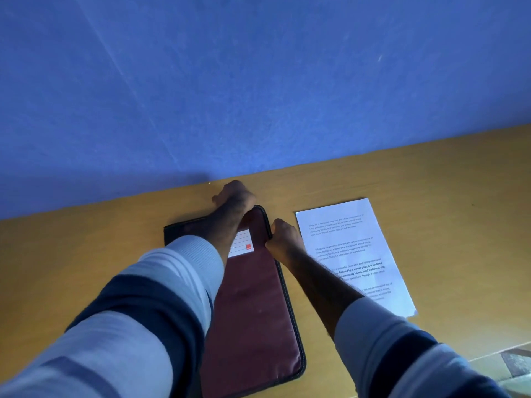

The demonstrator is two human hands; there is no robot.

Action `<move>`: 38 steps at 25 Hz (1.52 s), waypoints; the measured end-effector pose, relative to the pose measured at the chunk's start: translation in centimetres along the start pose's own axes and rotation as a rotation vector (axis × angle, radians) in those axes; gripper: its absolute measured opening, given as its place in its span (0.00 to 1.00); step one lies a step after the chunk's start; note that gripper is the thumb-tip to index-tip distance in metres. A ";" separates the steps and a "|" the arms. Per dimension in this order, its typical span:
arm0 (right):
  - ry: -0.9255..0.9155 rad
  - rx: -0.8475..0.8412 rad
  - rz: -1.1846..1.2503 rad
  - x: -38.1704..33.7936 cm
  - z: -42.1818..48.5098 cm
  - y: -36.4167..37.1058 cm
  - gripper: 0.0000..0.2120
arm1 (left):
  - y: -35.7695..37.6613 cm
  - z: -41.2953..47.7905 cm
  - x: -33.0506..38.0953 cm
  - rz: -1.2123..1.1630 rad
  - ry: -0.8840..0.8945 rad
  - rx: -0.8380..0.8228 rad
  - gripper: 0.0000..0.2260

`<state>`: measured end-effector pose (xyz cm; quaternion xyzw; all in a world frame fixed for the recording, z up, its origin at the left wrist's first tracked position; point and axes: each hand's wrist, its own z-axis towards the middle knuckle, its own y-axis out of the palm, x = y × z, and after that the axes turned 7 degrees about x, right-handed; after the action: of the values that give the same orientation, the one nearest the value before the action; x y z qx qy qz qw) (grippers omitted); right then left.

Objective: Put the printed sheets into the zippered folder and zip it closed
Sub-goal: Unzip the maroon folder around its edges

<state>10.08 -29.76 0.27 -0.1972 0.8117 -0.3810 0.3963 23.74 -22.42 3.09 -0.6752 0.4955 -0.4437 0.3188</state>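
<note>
A maroon zippered folder (253, 305) with a black zip edge and a white label lies flat on the wooden table (86, 254). My left hand (234, 196) is closed at the folder's far top edge, gripping it. My right hand (284, 238) is closed on the folder's right zip edge near the top corner; the zip pull itself is hidden under the fingers. The printed sheets (353, 254) lie in a flat stack on the table just right of the folder, partly under my right forearm.
A blue wall (258, 81) rises right behind the table's far edge. At the lower right the table ends, and patterned floor (517, 366) shows beyond it. Bare tabletop stretches to the left and far right.
</note>
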 end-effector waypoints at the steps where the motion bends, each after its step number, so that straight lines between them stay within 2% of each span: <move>1: 0.003 0.001 0.004 0.0 0.0 0.1 0.15 | 0.4 -0.2 0.8 0.017 0.037 -0.008 0.04; 4: 0.001 -0.025 0.039 0.2 0.3 0.1 0.14 | 1.6 -0.9 2.2 0.078 0.130 -0.087 0.04; 7: -0.019 -0.016 0.093 1.1 1.0 -0.9 0.08 | 1.5 -0.4 2.5 0.069 0.220 -0.159 0.10; 9: -0.009 0.036 0.111 1.7 1.8 -2.0 0.10 | 1.0 0.5 1.6 0.056 0.250 -0.221 0.13; 12: -0.029 0.071 0.058 1.8 3.1 -3.3 0.15 | 0.7 1.6 0.2 0.123 0.301 -0.297 0.09; 17: -0.129 0.028 -0.006 0.5 4.7 -3.6 0.13 | 0.4 1.1 -0.2 0.047 0.319 -0.271 0.07; 20: -0.152 -0.018 -0.016 0.1 4.8 -2.7 0.11 | 0.3 0.9 -0.5 -0.017 0.307 -0.281 0.02; 23: -0.166 -0.002 -0.029 0.1 4.8 -1.8 0.10 | 0.2 1.0 -0.6 -0.072 0.291 -0.313 0.11; 26: -0.163 0.019 -0.071 0.1 5.0 -1.4 0.11 | 0.3 1.1 -0.5 -0.095 0.282 -0.334 0.13; 32: -0.201 0.054 -0.131 0.0 5.1 -0.7 0.12 | 0.2 0.8 -0.2 -0.099 0.300 -0.337 0.11; 38: -0.334 0.128 -0.183 2.5 3.4 -0.1 0.07 | 0.4 0.5 -0.5 -0.064 0.313 -0.293 0.06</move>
<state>11.30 -32.96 -2.19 -0.3051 0.6875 -0.4280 0.5011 24.03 -22.03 2.39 -0.6528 0.5763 -0.4763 0.1220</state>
